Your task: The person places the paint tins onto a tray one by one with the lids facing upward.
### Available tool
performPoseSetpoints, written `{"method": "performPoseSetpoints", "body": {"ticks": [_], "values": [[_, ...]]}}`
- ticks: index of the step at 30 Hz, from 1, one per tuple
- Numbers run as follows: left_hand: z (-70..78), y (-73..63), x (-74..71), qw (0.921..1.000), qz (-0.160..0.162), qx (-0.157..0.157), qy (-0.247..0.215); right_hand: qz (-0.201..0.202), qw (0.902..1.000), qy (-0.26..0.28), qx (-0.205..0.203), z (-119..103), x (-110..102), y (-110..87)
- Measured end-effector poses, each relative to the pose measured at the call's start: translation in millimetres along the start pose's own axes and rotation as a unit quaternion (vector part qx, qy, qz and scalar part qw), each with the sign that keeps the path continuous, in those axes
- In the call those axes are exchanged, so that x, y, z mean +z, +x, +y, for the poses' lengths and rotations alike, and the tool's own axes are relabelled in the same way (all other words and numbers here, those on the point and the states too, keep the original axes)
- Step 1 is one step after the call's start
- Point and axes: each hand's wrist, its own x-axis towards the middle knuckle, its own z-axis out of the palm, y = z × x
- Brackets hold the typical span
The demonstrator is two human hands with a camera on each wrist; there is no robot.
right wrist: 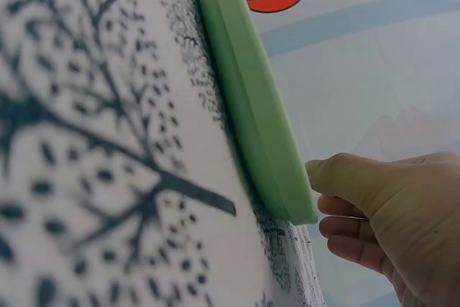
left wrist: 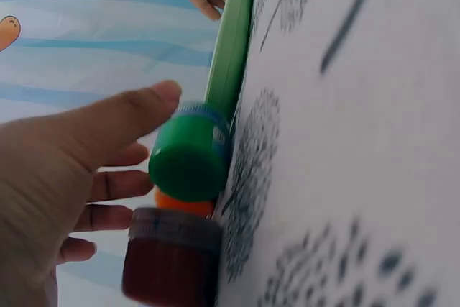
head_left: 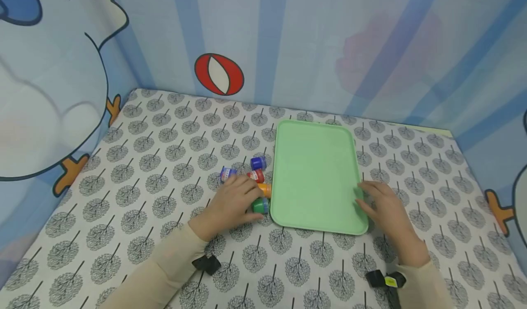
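My left hand [head_left: 233, 202] hovers over a cluster of small paint jars, its fingers loosely bent and spread. Nearest to it is a green jar [left wrist: 188, 156] lying on its side; the thumb is close to its rim, and I cannot tell whether they touch. An orange jar [head_left: 265, 190] and a red jar [head_left: 256, 176] lie beyond, and a dark reddish jar [left wrist: 172, 260] is close to the wrist camera. My right hand [head_left: 386, 208] is at the right edge of a light green tray [head_left: 314, 176], thumb and fingers apart, holding nothing.
A dark blue jar [head_left: 258, 162] and a blue-purple labelled jar [head_left: 228, 174] lie behind the left hand, left of the tray. A tree-patterned cloth [head_left: 164, 162] covers the table. A printed curtain [head_left: 309, 48] hangs along the back and sides.
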Motion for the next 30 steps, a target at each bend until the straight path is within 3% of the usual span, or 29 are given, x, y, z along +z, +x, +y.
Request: {"method": "performPoseSetpoints", "body": {"ticks": [13, 21, 30], "values": [[6.0, -0.8, 8.5, 0.9993, 0.011, 0.002, 0.036, 0.013, 0.9999, 0.004, -0.008, 1.6, 5.9, -4.4], [7.9, -1.4, 9.8, 0.9983, 0.017, 0.002, 0.055, 0.042, 0.9986, -0.008, -0.032, 3.3, 11.0, -5.9], [8.6, -1.1, 12.4, 0.9966, 0.024, 0.017, 0.077, 0.061, 0.9976, -0.003, -0.031, 6.8, 16.7, -10.3]]}}
